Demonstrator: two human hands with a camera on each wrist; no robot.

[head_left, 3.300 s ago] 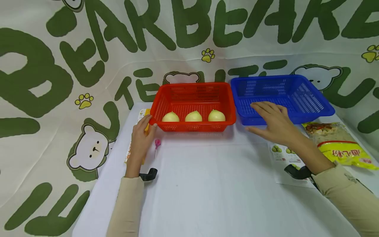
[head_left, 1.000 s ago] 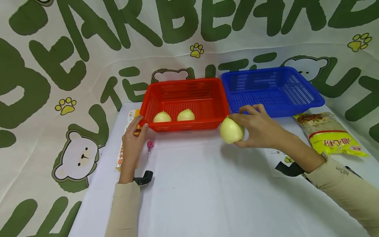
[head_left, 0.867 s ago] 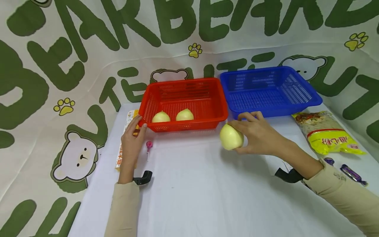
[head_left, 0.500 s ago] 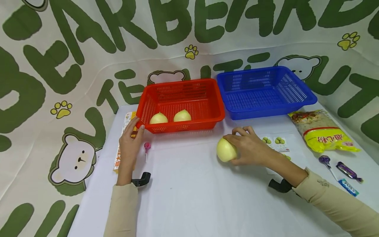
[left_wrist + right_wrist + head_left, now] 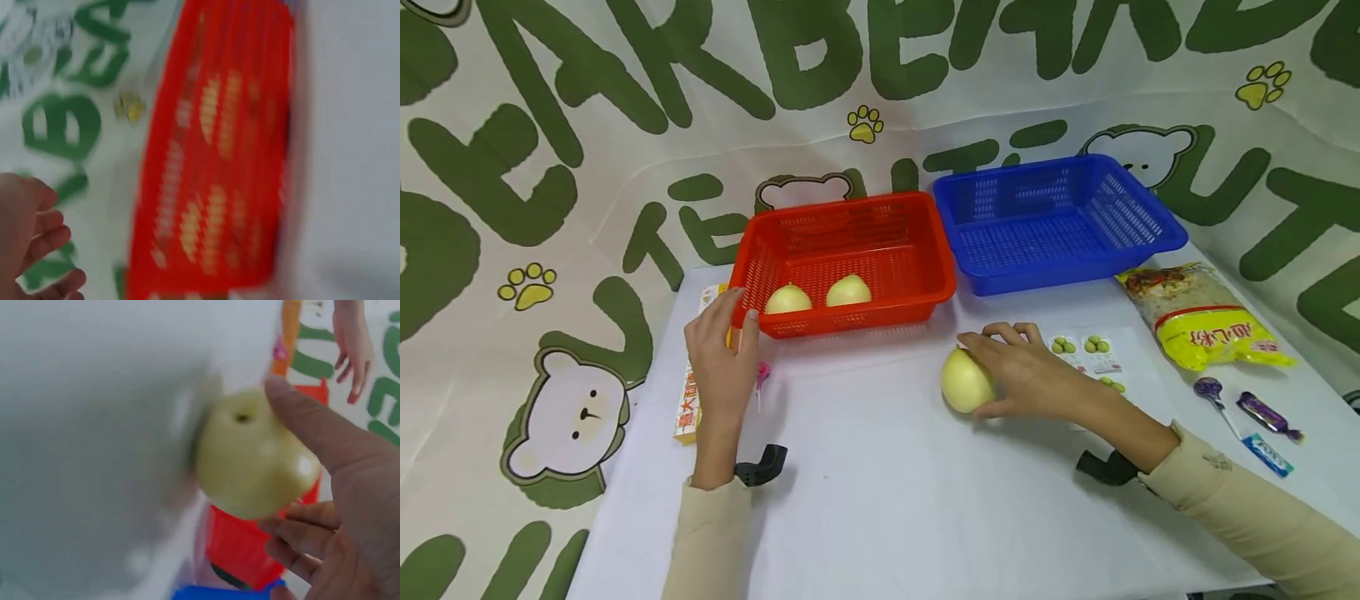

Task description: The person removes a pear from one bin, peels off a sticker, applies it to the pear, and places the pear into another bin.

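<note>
The pale yellow fruit (image 5: 965, 382) sat on the white table (image 5: 880, 500), near of the gap between the two baskets, with the right hand (image 5: 1028, 377) curled round its right side, fingers (image 5: 1000, 335) arched over the top and thumb low (the right wrist view showed thumb and fingers cupping it, stem dimple up). That grip probably kept the round thing from rolling. Left of it and farther back stood the red basket (image 5: 842, 218) with two more fruits (image 5: 817, 296) side by side at its near wall. The left hand (image 5: 721, 358) rested at the basket's near-left corner, fingers straight and close together, tips touching the rim, likely steadying it. The blue basket (image 5: 1052, 218) stood right of the red one. A noodle bag (image 5: 1202, 317), sticker sheet (image 5: 1093, 357) and wrapped candies (image 5: 1247, 412) lay to the right; a pink lollipop (image 5: 762, 377) lay beside the left hand.
</note>
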